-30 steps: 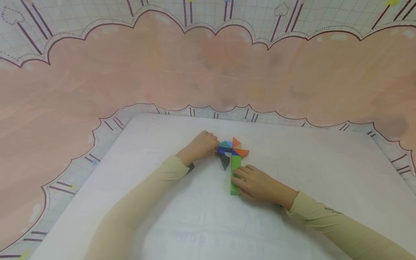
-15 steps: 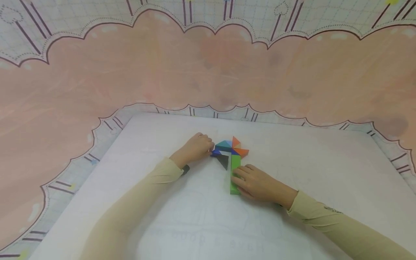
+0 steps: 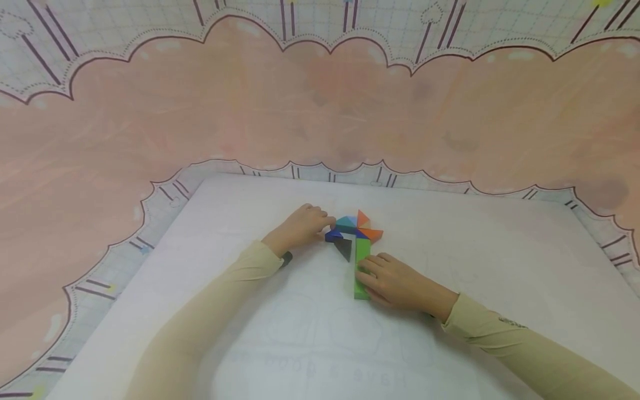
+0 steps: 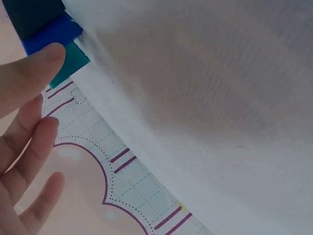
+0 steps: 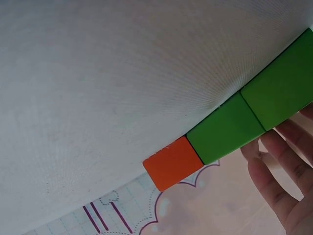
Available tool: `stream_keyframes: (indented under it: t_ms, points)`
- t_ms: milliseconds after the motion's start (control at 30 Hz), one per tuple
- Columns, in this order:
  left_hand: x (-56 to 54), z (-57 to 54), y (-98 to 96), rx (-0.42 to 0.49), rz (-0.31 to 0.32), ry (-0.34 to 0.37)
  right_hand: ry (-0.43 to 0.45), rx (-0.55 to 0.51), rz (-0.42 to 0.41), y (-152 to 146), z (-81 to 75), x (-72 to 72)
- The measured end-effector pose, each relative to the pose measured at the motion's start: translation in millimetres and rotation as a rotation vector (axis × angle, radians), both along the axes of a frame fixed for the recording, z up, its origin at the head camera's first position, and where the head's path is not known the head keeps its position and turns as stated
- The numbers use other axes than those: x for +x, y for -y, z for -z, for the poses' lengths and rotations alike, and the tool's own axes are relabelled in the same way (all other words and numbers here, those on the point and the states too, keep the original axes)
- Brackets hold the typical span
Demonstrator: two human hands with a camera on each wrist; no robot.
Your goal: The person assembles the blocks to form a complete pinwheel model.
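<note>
Flat coloured blocks lie on the white tabletop in a pinwheel-like figure with a green stem. My left hand point(image 3: 302, 225) reaches its left side, fingertips at the left end of the teal block point(image 3: 345, 225) and just above a blue block point(image 3: 334, 235). In the left wrist view the thumb point(image 4: 51, 54) is extended over the blue and teal blocks, the other fingers spread apart from them. A dark triangular block point(image 3: 344, 249) lies below the blue one. From the right, my right hand point(image 3: 395, 282) rests its fingers across the green block point(image 3: 363, 250); the right wrist view shows two green blocks end to end.
Orange triangular blocks point(image 3: 372, 234) form the right side of the figure, and a light blue block point(image 3: 352, 221) sits at the top. The white tabletop point(image 3: 475, 250) ends at a patterned wall covering point(image 3: 320, 111) behind it.
The blue and dark blocks have slid a little left, away from the centre, with my left hand. Its fingertips have since come off the blue block toward the teal one. My right hand stays put.
</note>
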State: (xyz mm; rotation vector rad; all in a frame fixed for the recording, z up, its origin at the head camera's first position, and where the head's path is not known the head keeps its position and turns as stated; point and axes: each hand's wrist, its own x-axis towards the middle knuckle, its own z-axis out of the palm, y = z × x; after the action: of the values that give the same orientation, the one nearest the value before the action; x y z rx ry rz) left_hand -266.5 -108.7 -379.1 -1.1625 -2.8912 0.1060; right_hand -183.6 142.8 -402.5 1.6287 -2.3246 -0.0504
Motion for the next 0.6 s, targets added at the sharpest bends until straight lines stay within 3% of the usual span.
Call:
stream_keyframes:
  t_ms: [400, 600]
  points:
    - [-4.9, 8.5, -2.3, -0.041, 0.017, -0.023, -0.001, 0.016, 0.0, -0.3, -1.8, 0.6]
    - [1.2, 1.1, 2.1, 0.001, -0.001, 0.017, -0.017, -0.003, -0.006, -0.5, 1.7, -1.1]
